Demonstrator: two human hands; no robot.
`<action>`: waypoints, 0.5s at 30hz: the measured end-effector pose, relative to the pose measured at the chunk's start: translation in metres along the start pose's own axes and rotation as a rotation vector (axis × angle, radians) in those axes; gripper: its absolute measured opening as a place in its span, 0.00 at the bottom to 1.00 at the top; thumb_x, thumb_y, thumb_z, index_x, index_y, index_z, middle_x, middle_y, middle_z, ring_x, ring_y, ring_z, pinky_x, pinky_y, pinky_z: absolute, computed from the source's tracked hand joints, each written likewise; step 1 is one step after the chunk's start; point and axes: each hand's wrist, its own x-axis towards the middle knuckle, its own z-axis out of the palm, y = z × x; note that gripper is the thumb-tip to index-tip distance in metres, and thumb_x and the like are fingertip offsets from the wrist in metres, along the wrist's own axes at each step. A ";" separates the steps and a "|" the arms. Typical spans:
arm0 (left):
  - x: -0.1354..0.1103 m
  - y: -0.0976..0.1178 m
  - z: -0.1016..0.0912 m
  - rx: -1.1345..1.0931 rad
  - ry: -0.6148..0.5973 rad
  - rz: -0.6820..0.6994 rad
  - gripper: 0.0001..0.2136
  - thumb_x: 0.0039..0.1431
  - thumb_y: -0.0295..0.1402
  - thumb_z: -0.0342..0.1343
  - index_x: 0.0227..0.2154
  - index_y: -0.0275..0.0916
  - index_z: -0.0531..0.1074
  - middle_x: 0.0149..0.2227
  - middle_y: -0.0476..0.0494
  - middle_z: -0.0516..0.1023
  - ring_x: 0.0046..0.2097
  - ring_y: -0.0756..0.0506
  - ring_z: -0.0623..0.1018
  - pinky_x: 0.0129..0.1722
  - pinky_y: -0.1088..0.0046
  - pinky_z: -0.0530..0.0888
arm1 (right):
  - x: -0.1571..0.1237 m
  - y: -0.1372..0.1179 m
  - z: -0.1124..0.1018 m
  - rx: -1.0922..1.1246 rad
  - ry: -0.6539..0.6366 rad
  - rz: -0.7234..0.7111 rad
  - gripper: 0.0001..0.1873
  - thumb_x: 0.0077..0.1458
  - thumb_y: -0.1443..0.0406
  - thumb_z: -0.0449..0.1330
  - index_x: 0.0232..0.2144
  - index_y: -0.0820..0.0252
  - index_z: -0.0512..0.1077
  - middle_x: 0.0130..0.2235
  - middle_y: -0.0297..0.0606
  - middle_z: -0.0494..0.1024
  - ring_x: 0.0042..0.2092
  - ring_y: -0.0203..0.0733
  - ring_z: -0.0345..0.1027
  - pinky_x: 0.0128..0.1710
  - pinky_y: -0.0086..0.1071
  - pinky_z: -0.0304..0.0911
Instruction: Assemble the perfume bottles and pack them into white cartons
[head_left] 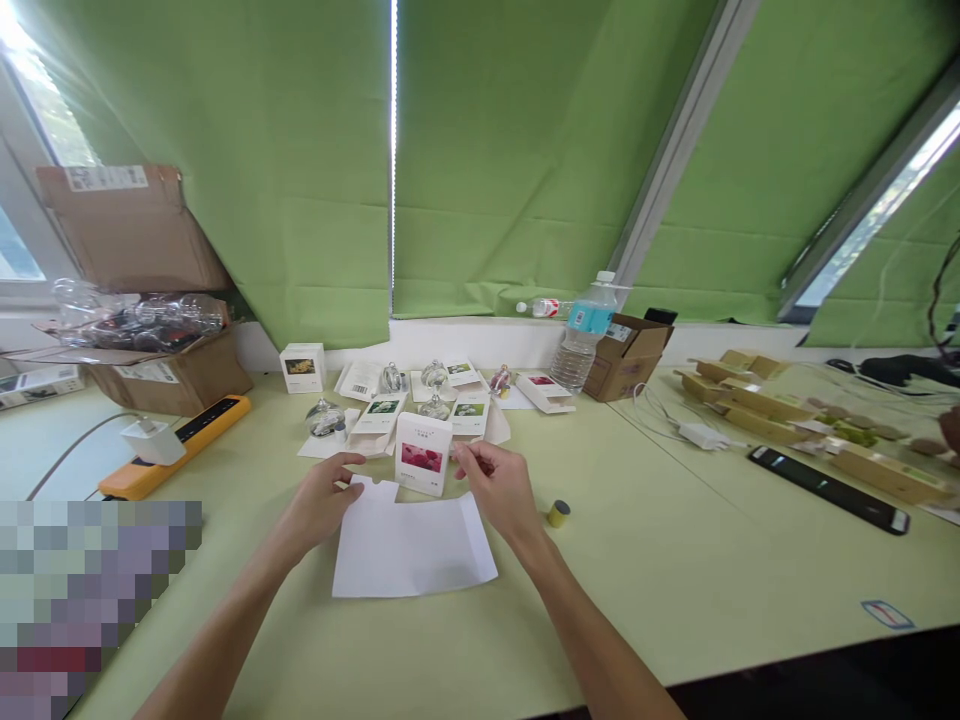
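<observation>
A small white carton (pixel 424 455) with a pink flower picture stands in front of me, at the far edge of an unfolded white sheet (pixel 412 550). Whether the two are joined I cannot tell. My left hand (pixel 324 505) is at the sheet's upper left corner, thumb against it and fingers curved apart. Beside the carton's right edge, my right hand (pixel 501 485) has its thumb and finger pinched together; what lies between them is hidden. Behind are opened flower-picture cartons (pixel 375 418) and clear glass bottles (pixel 325 418).
A small yellow-and-grey cap (pixel 559 513) lies right of my right hand. An orange power strip (pixel 180 450) and cardboard box (pixel 172 375) stand left. Toward the window are a large water bottle (pixel 585 335) and brown box (pixel 626 358). A black phone (pixel 829 490) lies right.
</observation>
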 end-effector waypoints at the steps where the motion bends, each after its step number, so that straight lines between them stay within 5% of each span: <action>1: 0.000 0.001 -0.001 -0.009 0.002 -0.006 0.21 0.50 0.38 0.52 0.48 0.43 0.69 0.40 0.41 0.72 0.35 0.43 0.74 0.35 0.66 0.70 | 0.000 0.000 0.000 0.008 0.003 0.002 0.22 0.60 0.54 0.52 0.21 0.61 0.72 0.23 0.36 0.76 0.23 0.36 0.64 0.25 0.27 0.55; 10: 0.000 -0.002 -0.010 -0.091 -0.029 -0.032 0.23 0.48 0.41 0.55 0.49 0.41 0.68 0.36 0.43 0.75 0.27 0.48 0.71 0.25 0.72 0.66 | -0.005 -0.009 -0.001 -0.055 -0.058 -0.065 0.25 0.60 0.56 0.52 0.16 0.61 0.69 0.17 0.32 0.72 0.20 0.33 0.59 0.23 0.27 0.52; 15: 0.003 -0.008 -0.015 -0.112 -0.039 0.006 0.25 0.47 0.44 0.57 0.49 0.40 0.68 0.33 0.43 0.77 0.26 0.48 0.70 0.25 0.73 0.64 | -0.008 -0.016 -0.002 -0.076 -0.249 -0.113 0.24 0.60 0.58 0.51 0.16 0.61 0.70 0.17 0.32 0.71 0.19 0.32 0.58 0.22 0.27 0.50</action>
